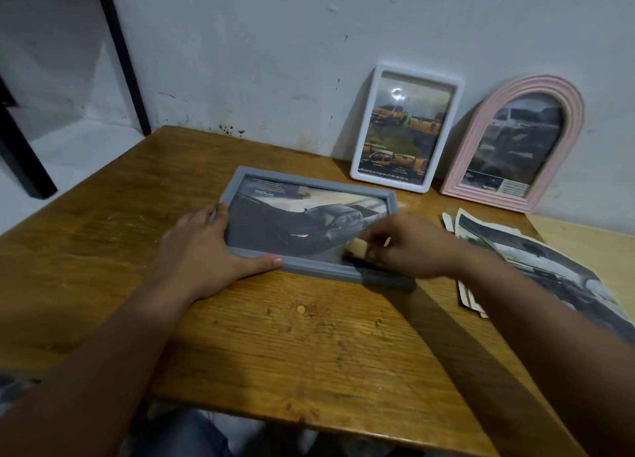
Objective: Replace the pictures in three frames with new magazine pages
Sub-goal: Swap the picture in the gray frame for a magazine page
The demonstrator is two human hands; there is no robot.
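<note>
A grey picture frame (pixel 309 271) lies flat on the wooden table (pixel 309 346), holding a page with a dark car. My left hand (pixel 202 247) rests on its near left corner, fingers straight along the left side and thumb along the front edge. My right hand (pixel 409 247) is blurred over the frame's near right corner with bent fingers; whether it pinches anything is unclear. A white frame (pixel 407 128) with a yellow-truck page and a pink arched frame (pixel 512 147) with a car page lean on the wall behind.
Loose magazine pages (pixel 549 267) with torn edges lie on the table at the right, partly under my right forearm. A lighter board (pixel 591 240) lies beneath them. Black metal bars (pixel 120 54) stand at the left beyond the table's edge.
</note>
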